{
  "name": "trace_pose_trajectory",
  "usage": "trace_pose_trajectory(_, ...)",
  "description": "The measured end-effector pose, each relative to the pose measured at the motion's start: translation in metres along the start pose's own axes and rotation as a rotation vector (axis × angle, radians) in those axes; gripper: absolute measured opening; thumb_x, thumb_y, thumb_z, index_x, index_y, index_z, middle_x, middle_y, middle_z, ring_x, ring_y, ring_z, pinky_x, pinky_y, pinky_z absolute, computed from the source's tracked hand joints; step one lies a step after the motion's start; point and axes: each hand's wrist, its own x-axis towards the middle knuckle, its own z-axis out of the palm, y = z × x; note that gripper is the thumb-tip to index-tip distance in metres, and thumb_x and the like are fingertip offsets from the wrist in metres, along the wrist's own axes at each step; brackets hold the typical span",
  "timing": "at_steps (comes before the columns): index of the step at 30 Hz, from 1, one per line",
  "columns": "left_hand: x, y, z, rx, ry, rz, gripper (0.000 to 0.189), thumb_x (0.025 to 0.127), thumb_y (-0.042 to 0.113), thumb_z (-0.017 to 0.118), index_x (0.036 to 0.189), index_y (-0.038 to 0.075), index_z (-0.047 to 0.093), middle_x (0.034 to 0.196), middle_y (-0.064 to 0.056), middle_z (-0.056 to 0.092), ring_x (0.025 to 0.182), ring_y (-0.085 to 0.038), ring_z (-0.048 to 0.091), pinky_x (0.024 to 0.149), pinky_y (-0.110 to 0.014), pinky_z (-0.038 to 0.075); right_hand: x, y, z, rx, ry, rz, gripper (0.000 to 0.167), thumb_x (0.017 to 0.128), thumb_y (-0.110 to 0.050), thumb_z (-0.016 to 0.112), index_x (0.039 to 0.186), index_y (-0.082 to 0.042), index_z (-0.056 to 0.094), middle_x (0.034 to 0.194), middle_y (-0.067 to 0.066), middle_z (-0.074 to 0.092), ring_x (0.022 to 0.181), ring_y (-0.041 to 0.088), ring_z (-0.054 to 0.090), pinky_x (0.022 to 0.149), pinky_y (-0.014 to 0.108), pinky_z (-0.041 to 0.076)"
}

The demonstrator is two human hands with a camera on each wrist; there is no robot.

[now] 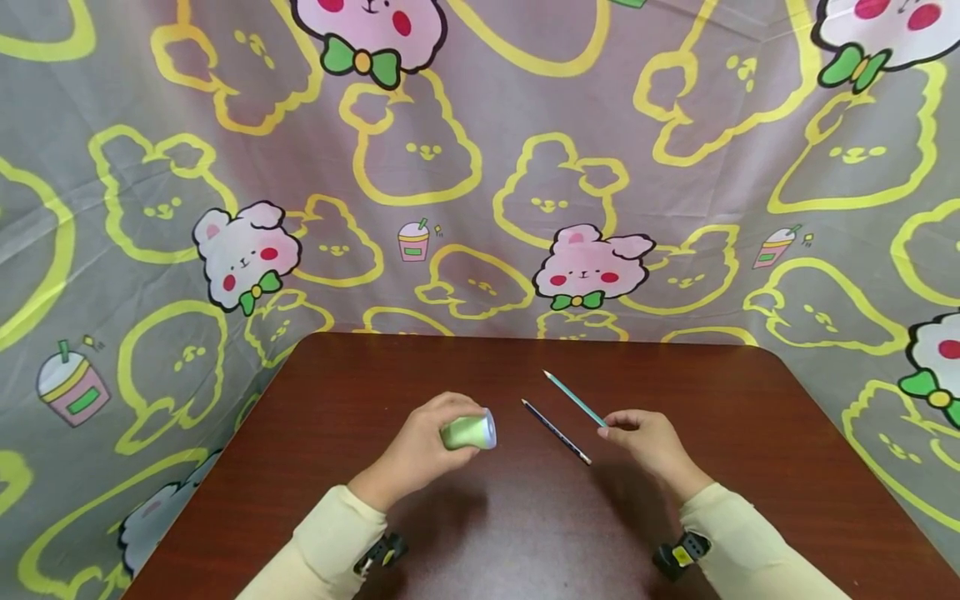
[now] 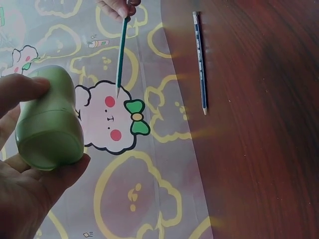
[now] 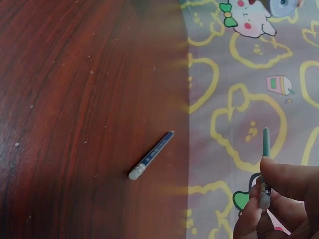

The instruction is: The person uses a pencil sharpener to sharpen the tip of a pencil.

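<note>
My left hand (image 1: 420, 442) grips a small green pencil sharpener (image 1: 465, 432), thumb and fingers around its body. The sharpener lies on its side above the table, its pale blue end with a round hole facing right. In the left wrist view its rounded green base (image 2: 50, 144) shows. Between thumb and fingertips, my right hand (image 1: 648, 437) pinches a teal pencil (image 1: 573, 398) near its eraser end. Its sharpened tip points away and to the left, raised over the table. A dark blue patterned pencil (image 1: 555, 431) rests on the table between both hands, white eraser (image 3: 134, 174) toward me.
The brown wooden table (image 1: 337, 383) has rounded far corners. A grey cloth (image 1: 480, 100) with yellow outlines and cartoon rabbits hangs behind it and along both sides. Both wrists carry dark straps over cream sleeves.
</note>
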Motion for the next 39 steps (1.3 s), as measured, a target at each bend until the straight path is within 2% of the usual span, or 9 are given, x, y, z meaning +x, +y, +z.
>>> trace_pose_trajectory(12, 0.0, -0.001, 0.005, -0.018, 0.005, -0.002, 0.041, 0.072, -0.002, 0.079, 0.111, 0.008, 0.07, 0.111, -0.005, 0.062, 0.095, -0.022, 0.06, 0.077, -0.028, 0.051, 0.006, 0.011, 0.003, 0.003, 0.012, 0.011, 0.02, 0.085, -0.014, 0.072, 0.095, 0.004, 0.07, 0.091, 0.013, 0.069, 0.082, 0.02, 0.057, 0.067, 0.032, 0.045)
trace_pose_trajectory(19, 0.0, -0.002, 0.008, -0.031, 0.016, -0.03, 0.041, 0.072, -0.002, 0.079, 0.111, 0.009, 0.07, 0.111, -0.005, 0.062, 0.095, -0.022, 0.059, 0.077, -0.028, 0.051, 0.011, 0.02, 0.005, -0.038, -0.002, 0.025, 0.019, 0.085, -0.014, 0.071, 0.095, 0.002, 0.07, 0.091, 0.011, 0.069, 0.082, 0.021, 0.057, 0.067, 0.031, 0.044)
trace_pose_trajectory(27, 0.0, -0.003, 0.01, -0.051, 0.028, -0.039, 0.042, 0.072, -0.002, 0.079, 0.111, 0.009, 0.07, 0.111, -0.005, 0.062, 0.095, -0.022, 0.06, 0.077, -0.028, 0.051, 0.019, 0.029, 0.009, -0.073, -0.006, -0.002, 0.019, 0.084, -0.012, 0.072, 0.094, 0.003, 0.07, 0.091, 0.013, 0.07, 0.081, 0.023, 0.057, 0.067, 0.033, 0.044)
trace_pose_trajectory(34, 0.0, -0.004, 0.011, -0.037, 0.04, -0.04, 0.043, 0.07, -0.002, 0.08, 0.11, 0.009, 0.07, 0.111, -0.005, 0.063, 0.096, -0.022, 0.06, 0.078, -0.028, 0.051, 0.023, 0.036, 0.014, -0.054, -0.021, 0.026, 0.019, 0.084, -0.012, 0.071, 0.095, 0.004, 0.07, 0.093, 0.015, 0.069, 0.084, 0.025, 0.058, 0.069, 0.033, 0.045)
trace_pose_trajectory(39, -0.001, -0.004, 0.011, -0.025, 0.036, -0.049, 0.043, 0.07, -0.002, 0.08, 0.11, 0.009, 0.07, 0.111, -0.005, 0.063, 0.095, -0.021, 0.06, 0.077, -0.027, 0.051, 0.025, 0.042, 0.019, -0.057, -0.016, 0.031, 0.017, 0.083, -0.011, 0.072, 0.092, 0.004, 0.07, 0.089, 0.013, 0.069, 0.079, 0.022, 0.057, 0.068, 0.033, 0.043)
